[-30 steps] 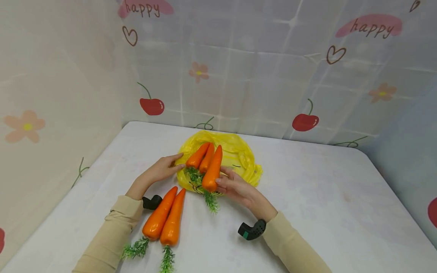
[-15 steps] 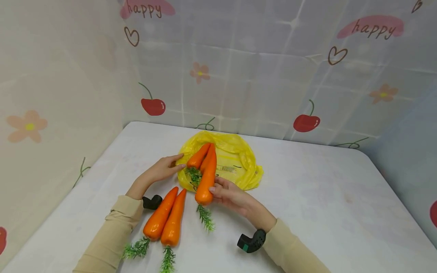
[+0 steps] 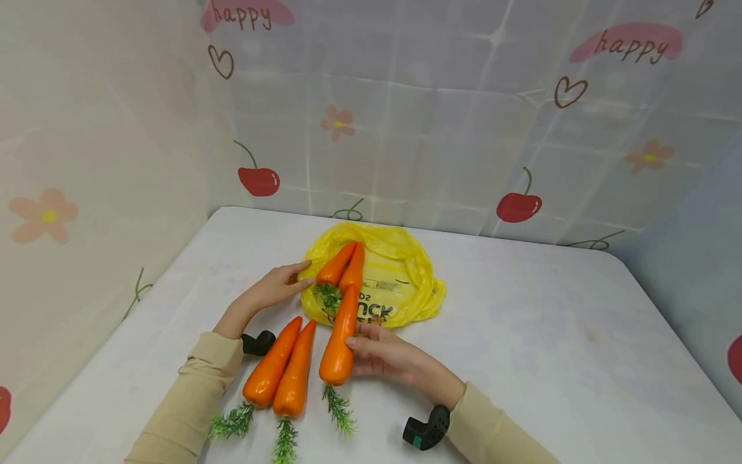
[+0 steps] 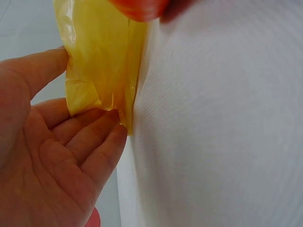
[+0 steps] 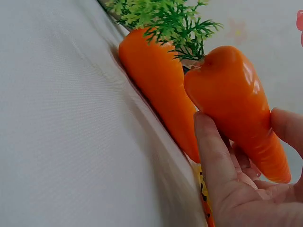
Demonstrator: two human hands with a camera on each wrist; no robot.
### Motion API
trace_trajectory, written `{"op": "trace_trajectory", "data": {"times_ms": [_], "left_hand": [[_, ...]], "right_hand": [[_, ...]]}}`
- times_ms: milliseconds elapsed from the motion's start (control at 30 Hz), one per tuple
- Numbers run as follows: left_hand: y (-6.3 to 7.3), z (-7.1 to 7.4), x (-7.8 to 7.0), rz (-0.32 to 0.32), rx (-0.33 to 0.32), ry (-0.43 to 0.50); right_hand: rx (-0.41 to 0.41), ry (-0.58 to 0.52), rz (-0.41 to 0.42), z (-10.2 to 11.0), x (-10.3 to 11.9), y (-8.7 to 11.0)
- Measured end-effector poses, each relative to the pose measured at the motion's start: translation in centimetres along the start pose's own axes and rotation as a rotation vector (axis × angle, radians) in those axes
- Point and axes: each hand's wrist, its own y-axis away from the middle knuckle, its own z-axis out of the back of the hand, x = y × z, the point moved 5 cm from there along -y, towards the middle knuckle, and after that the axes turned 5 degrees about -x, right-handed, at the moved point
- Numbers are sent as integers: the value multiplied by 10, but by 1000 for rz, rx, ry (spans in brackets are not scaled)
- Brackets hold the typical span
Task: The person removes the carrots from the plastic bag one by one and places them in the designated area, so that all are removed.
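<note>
My right hand (image 3: 385, 354) holds an orange carrot (image 3: 338, 351) with a green leafy top between thumb and fingers. In the right wrist view, the held carrot (image 5: 227, 90) is raised off the white cloth, its tip pointing away from the leaves. At the left edge of a yellow plastic bag (image 3: 429, 299), my left hand (image 3: 278, 287) touches the plastic with relaxed fingers. The left wrist view has these fingers (image 4: 102, 137) against the bag's side. Two carrots (image 3: 333, 265) lie on the bag; the held one's tip overlaps them in the head view.
Near my left forearm, two more carrots (image 3: 284, 370) lie side by side on the white table (image 3: 551, 335), leaves toward me. Behind the table hangs a printed curtain (image 3: 417, 142) with cherries and flowers. Black cameras (image 3: 427, 428) sit at the wrists.
My right hand has drawn its carrot off the other two, toward me and slightly left, beside the pair on the table. Print on the bag now shows. The left hand stays put.
</note>
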Motion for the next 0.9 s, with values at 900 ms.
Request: {"op": "trace_trajectory", "data": {"times_ms": [900], "left_hand": [[0, 0, 0, -9, -10, -3]], "right_hand": [[-9, 175, -195, -11, -28, -1]]}}
